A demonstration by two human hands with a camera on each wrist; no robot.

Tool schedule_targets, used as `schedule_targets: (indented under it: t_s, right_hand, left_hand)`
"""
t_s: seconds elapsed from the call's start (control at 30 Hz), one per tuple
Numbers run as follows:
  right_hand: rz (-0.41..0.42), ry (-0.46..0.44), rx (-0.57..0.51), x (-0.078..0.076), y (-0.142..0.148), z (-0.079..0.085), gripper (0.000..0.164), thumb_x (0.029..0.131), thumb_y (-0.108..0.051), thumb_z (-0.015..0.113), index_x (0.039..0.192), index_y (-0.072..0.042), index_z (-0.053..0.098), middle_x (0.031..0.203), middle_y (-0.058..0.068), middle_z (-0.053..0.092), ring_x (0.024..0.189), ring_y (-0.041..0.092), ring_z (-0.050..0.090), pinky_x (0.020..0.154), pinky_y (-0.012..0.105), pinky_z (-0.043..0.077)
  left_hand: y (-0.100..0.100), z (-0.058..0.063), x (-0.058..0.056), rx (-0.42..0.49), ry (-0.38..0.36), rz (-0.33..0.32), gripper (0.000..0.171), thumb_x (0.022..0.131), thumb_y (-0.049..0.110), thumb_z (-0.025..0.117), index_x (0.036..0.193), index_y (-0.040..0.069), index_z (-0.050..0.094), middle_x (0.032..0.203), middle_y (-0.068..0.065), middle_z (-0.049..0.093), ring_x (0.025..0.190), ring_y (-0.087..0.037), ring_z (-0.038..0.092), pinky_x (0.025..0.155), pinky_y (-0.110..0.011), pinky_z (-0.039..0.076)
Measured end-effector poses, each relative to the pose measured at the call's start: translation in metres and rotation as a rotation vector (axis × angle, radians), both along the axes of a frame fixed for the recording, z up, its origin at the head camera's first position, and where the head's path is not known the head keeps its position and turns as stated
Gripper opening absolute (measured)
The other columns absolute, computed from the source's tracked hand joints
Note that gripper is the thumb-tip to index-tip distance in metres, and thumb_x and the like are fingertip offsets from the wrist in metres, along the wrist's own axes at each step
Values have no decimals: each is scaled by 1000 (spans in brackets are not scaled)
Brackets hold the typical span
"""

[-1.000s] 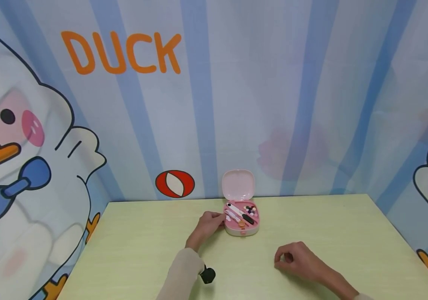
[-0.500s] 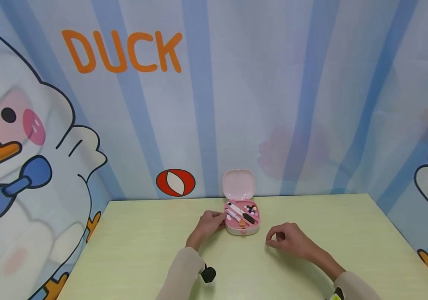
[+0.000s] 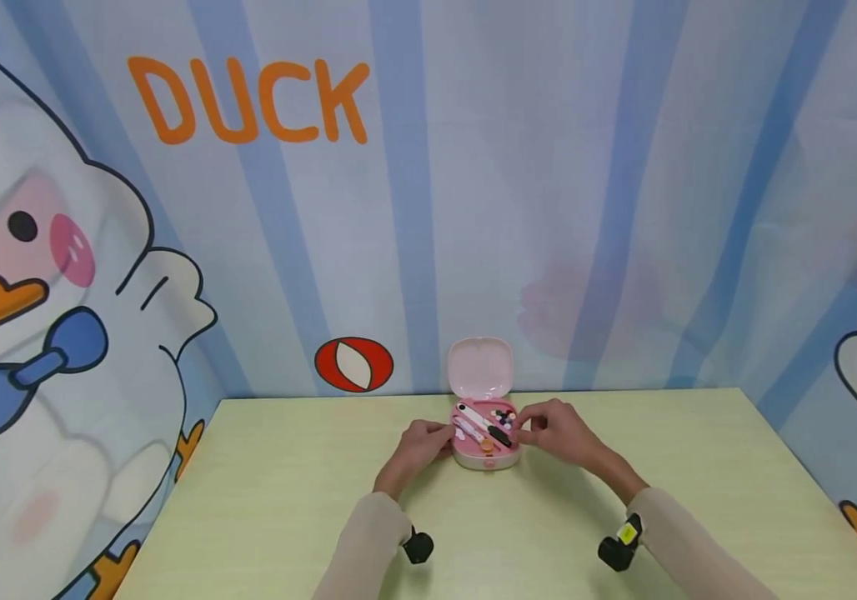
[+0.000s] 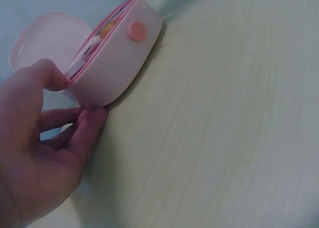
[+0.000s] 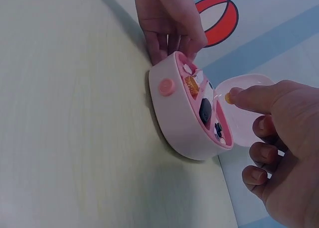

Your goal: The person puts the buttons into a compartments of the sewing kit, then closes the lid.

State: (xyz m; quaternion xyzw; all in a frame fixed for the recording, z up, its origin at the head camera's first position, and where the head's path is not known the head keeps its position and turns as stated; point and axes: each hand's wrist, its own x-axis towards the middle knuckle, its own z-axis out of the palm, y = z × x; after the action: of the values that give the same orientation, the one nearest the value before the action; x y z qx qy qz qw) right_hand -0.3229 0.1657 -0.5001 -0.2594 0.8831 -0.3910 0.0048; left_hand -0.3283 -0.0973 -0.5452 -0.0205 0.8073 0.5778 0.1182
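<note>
A pink-and-white sewing kit case (image 3: pixel 485 461) stands on the table with its lid (image 3: pixel 481 367) raised at the back. My left hand (image 3: pixel 415 450) grips the case's left side, thumb at the rim and fingers low on the wall. At the right side, my right hand (image 3: pixel 562 432) pinches a small round yellow piece (image 5: pixel 228 98) over the tray; its exact kind is unclear. Inside lie a black-and-white tool (image 3: pixel 498 436), an amber-coloured piece (image 5: pixel 191 85) and several small dark and light round pieces (image 3: pixel 503 418). A round pink button catch (image 4: pixel 136 31) is on the front wall.
The pale wooden table (image 3: pixel 286 483) stretches out around the case. Behind its far edge hangs a striped blue curtain (image 3: pixel 466 208) with duck pictures, close behind the raised lid. Black wrist cameras (image 3: pixel 418 547) sit below both wrists.
My right hand has moved up and left from the front right of the table to the case's right edge. The left hand has stayed at the case.
</note>
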Motion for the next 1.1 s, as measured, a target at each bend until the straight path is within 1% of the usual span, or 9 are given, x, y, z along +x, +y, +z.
schedule_targets:
  t_s: [0.13, 0.27, 0.33, 0.53, 0.7, 0.8, 1.0, 1.1]
  right_hand:
    - [-30, -23, -22, -15, -8, -1, 5, 93, -11, 77, 96, -8, 79, 65, -4, 50, 60, 12, 44, 54, 25, 33]
    - [-72, -57, -33, -27, -16, -1, 9, 95, -13, 75, 98, -6, 79, 68, -1, 55, 61, 15, 46, 53, 26, 34]
    - [-103, -85, -30, -31, -20, 0, 10, 96, -15, 75, 98, -6, 79, 70, 0, 57, 62, 16, 47, 53, 26, 36]
    - [-168, -129, -9, -42, -30, 1, 12, 96, -16, 75, 99, -5, 79, 73, 4, 62, 65, 18, 51, 54, 27, 39]
    - [-203, -179, -11, -48, -38, 2, 12, 97, -16, 73, 100, -5, 79, 82, 7, 66, 71, 19, 55, 59, 28, 43]
    - [-213, -193, -17, -51, -41, 0, 11, 97, -15, 74, 98, -5, 79, 82, 6, 66, 72, 20, 55, 61, 29, 44]
    - [-208, -183, -28, -52, -45, -5, 11, 96, -14, 75, 97, -4, 79, 79, 6, 65, 69, 18, 54, 59, 28, 44]
    - [-202, -179, -34, -51, -46, -5, 13, 97, -14, 74, 102, -3, 78, 81, 7, 67, 70, 18, 55, 60, 28, 45]
  left_hand:
    - [-1, 0, -1, 0, -4, 0, 44, 105, 27, 59, 130, -8, 66, 114, -12, 72, 100, -20, 69, 94, -35, 58]
    - [-1, 0, -1, -4, -10, 4, 44, 105, 28, 60, 130, -7, 66, 114, -11, 71, 99, -19, 68, 94, -35, 58]
    - [-1, 0, -1, -5, -8, 3, 44, 105, 28, 60, 130, -7, 66, 114, -11, 72, 99, -19, 68, 94, -35, 58]
    - [0, -1, -2, -15, -12, 7, 44, 104, 29, 61, 131, -6, 67, 113, -10, 71, 99, -18, 68, 95, -35, 58]
    - [-1, -3, -3, -23, -14, 10, 44, 105, 29, 60, 130, -5, 67, 113, -9, 71, 98, -18, 67, 95, -35, 58]
    - [-2, -4, -3, -20, -14, 10, 44, 105, 30, 61, 130, -5, 67, 114, -10, 71, 98, -18, 68, 95, -35, 58]
    - [-2, -3, -2, -24, -12, 12, 44, 105, 31, 61, 130, -5, 68, 112, -9, 72, 97, -19, 67, 94, -35, 58]
    - [-1, -3, -2, -28, -4, 11, 43, 105, 30, 61, 129, -5, 68, 111, -9, 72, 96, -18, 67, 94, -35, 58]
